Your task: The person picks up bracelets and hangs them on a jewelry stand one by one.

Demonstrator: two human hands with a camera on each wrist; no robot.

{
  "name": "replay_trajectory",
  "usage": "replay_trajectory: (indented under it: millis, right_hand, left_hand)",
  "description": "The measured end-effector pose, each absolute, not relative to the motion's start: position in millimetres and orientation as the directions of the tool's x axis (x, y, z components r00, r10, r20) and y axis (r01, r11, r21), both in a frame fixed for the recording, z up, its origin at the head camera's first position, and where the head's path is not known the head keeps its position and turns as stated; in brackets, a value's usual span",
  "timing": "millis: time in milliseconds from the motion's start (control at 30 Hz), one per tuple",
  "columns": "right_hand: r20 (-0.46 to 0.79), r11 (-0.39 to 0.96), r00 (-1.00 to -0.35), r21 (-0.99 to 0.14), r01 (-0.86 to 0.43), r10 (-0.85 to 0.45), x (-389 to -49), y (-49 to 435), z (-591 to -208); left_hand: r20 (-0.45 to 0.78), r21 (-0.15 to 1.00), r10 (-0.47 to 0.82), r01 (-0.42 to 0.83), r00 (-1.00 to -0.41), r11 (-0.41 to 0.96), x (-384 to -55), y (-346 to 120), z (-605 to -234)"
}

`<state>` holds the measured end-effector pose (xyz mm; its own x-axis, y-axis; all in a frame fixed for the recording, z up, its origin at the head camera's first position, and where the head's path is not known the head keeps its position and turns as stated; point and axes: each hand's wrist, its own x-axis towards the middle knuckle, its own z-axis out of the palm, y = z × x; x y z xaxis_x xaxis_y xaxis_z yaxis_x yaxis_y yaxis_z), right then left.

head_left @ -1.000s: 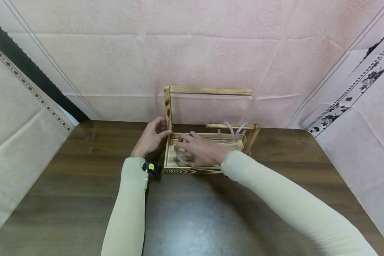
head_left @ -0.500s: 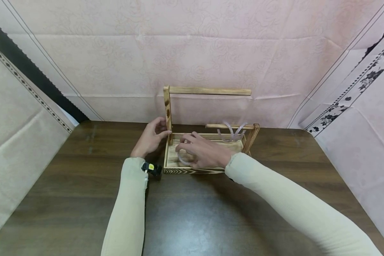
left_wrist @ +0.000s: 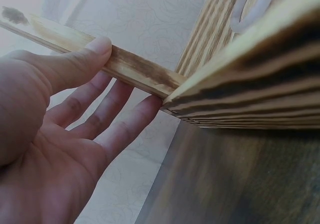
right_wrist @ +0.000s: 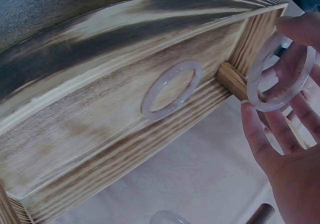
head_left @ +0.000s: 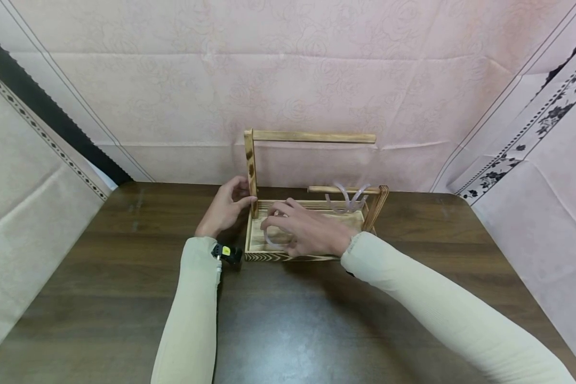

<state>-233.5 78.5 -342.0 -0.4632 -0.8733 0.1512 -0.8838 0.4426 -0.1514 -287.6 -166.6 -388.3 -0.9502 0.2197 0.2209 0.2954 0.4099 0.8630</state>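
A wooden stand has a tray base (head_left: 269, 256) and a tall left post (head_left: 251, 165). My left hand (head_left: 226, 208) grips that post near its foot, thumb on one face and fingers behind, as the left wrist view shows. Over the tray's left half, my right hand (head_left: 309, 226) holds a translucent pale bangle (right_wrist: 256, 68) between thumb and fingers. A second pale bangle (right_wrist: 186, 66) lies flat on the tray floor in the right wrist view; my hand hides it in the head view.
A long bar (head_left: 314, 137) runs right from the post's top, its right end free. Pale bangles (head_left: 363, 189) hang on a shorter, lower bar (head_left: 321, 189) fixed to the right post (head_left: 375, 210). The stand sits near the back of the brown table (head_left: 269, 320), before a patterned cloth (head_left: 288, 80).
My right hand, still holding the bangle, has shifted slightly over the tray, and its forearm has moved a little to the right. My left hand keeps its grip on the post.
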Motion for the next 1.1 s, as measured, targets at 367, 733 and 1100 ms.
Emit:
replay_trajectory:
  millis: [367,733,1100]
  right_hand:
    - [0.25,0.426,-0.458,-0.173,-0.888,-0.853,-227,86,-331]
    - [0.29,0.458,-0.492,-0.181,-0.87,-0.821,-224,92,-324]
    - [0.351,0.463,-0.507,-0.204,-0.862,-0.787,-222,106,-323]
  left_hand:
    - [0.231,0.859,0.218,0.304,-0.948,0.412,-288,-166,-387]
    - [0.228,0.854,0.208,0.298,-0.951,0.426,-288,-167,-388]
    - [0.235,0.858,0.212,0.305,-0.949,0.414,-289,-167,-389]
